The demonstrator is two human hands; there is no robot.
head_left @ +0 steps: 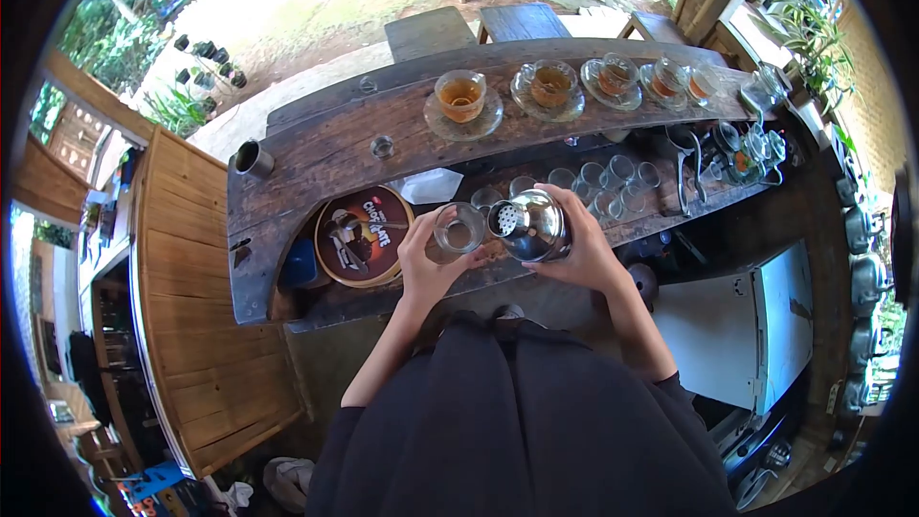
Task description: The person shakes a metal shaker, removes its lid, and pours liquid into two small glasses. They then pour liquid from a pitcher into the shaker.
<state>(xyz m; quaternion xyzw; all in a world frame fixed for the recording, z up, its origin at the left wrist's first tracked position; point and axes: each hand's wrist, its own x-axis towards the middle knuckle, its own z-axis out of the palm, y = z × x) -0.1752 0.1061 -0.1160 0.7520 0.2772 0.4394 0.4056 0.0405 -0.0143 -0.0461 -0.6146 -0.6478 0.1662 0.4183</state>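
My left hand [428, 265] is wrapped round a small clear glass [459, 228], held with its mouth up. In my right hand [584, 249] is a steel cocktail shaker [538, 225], tipped on its side. The shaker's perforated strainer top points left, right at the rim of the glass. Whether liquid is flowing does not show. Both are held in front of my body, over the near edge of the counter's lower shelf. Left of my left hand lies a round tray [360, 268] printed with "CHOCOLATE", with spoon-like utensils on it.
Glass cups of amber tea [461, 96] on saucers line the upper wooden counter [316, 148]. A metal cup [253, 160] and a small glass [382, 146] stand further left. Several empty glasses [613, 182] crowd the lower shelf. A white fridge [708, 325] is at right.
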